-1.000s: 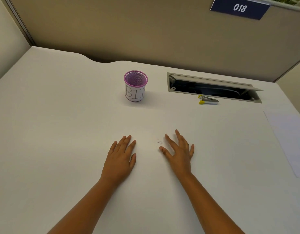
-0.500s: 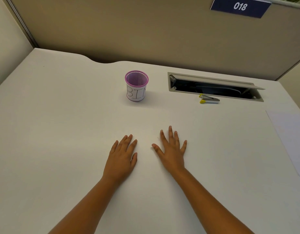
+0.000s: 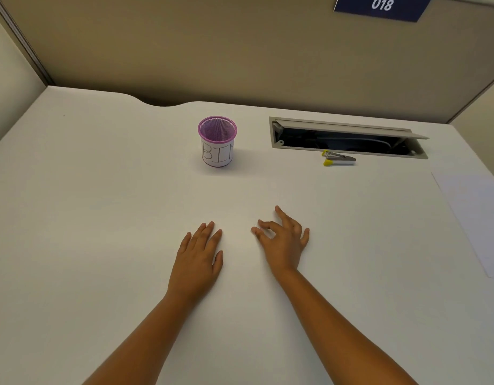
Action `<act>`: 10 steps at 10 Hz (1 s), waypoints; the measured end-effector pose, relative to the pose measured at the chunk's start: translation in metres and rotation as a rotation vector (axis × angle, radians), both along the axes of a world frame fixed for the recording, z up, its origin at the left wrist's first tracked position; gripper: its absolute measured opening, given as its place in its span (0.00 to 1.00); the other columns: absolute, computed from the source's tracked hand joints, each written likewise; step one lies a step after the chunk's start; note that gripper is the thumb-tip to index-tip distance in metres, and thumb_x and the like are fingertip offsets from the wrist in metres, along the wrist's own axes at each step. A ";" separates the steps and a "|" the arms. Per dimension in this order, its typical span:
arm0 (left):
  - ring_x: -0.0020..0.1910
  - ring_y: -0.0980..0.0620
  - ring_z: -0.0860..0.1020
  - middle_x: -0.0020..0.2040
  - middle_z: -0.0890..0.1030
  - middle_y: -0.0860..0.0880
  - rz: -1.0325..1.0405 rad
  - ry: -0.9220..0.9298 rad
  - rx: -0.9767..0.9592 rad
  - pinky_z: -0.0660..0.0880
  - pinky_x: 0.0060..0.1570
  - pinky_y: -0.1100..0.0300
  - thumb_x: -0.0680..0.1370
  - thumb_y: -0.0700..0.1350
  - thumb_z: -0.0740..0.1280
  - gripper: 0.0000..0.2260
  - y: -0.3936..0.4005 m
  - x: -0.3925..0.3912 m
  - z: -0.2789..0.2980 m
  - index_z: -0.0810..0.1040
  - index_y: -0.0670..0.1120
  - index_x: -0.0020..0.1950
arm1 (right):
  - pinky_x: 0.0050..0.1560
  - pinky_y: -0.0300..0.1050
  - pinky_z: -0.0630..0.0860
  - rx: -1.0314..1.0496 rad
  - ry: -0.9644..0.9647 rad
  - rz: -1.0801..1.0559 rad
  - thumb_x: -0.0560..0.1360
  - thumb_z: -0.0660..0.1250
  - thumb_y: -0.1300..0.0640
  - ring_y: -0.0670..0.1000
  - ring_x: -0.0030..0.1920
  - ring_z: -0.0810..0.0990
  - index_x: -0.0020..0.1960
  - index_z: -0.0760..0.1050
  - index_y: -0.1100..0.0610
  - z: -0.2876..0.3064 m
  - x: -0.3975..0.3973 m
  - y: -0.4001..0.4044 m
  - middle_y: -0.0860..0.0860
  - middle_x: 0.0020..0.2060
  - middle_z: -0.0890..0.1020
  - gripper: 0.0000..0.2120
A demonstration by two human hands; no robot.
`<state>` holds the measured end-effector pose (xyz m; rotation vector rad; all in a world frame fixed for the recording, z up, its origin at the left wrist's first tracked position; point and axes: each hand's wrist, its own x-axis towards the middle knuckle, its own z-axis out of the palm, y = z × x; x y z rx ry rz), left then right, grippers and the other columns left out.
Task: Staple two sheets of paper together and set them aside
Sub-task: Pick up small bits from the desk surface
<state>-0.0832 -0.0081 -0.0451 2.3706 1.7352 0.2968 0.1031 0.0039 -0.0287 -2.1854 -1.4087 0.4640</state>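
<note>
So left hand (image 3: 197, 257) flat, holding nothing; right hand (image 3: 284, 240) pinches thumb to forefinger, contents unclear. Stapler (image 3: 338, 158) far ahead-right of it, paper (image 3: 474, 215) well right. Risk: reaching across slides the loose sheets off the table (image 3: 101, 207).

Purple cup (image 3: 217, 151) apparently reads "BIN"; blue sign (image 3: 381, 6) "018".

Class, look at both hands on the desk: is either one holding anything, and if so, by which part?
Left hand holds nothing. Right hand's thumb and forefinger meet; anything pinched is too small to tell.
</note>
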 end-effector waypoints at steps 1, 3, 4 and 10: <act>0.69 0.47 0.68 0.69 0.71 0.45 -0.002 -0.002 0.002 0.53 0.68 0.55 0.77 0.51 0.51 0.23 0.000 0.000 0.000 0.71 0.45 0.68 | 0.74 0.55 0.41 -0.007 -0.012 0.018 0.72 0.67 0.44 0.47 0.70 0.62 0.47 0.82 0.46 0.003 0.001 0.003 0.40 0.70 0.68 0.09; 0.69 0.47 0.68 0.69 0.71 0.45 0.001 -0.003 0.001 0.53 0.68 0.55 0.77 0.51 0.51 0.23 0.001 0.001 0.000 0.71 0.45 0.67 | 0.74 0.56 0.43 0.016 -0.061 0.056 0.73 0.67 0.48 0.47 0.68 0.65 0.44 0.81 0.49 0.007 0.000 0.006 0.42 0.66 0.72 0.06; 0.68 0.47 0.68 0.68 0.71 0.45 -0.001 -0.008 0.004 0.54 0.67 0.55 0.77 0.51 0.51 0.23 0.001 0.000 0.000 0.71 0.45 0.67 | 0.74 0.55 0.44 -0.020 -0.069 0.079 0.74 0.66 0.48 0.47 0.67 0.66 0.46 0.81 0.50 0.007 0.002 0.009 0.44 0.63 0.74 0.08; 0.68 0.47 0.69 0.68 0.72 0.45 -0.006 -0.030 0.000 0.54 0.68 0.55 0.77 0.51 0.52 0.22 0.001 0.000 0.000 0.72 0.45 0.66 | 0.46 0.40 0.79 -0.054 1.201 -0.261 0.74 0.67 0.60 0.45 0.35 0.75 0.57 0.75 0.67 0.070 0.009 0.078 0.52 0.36 0.78 0.14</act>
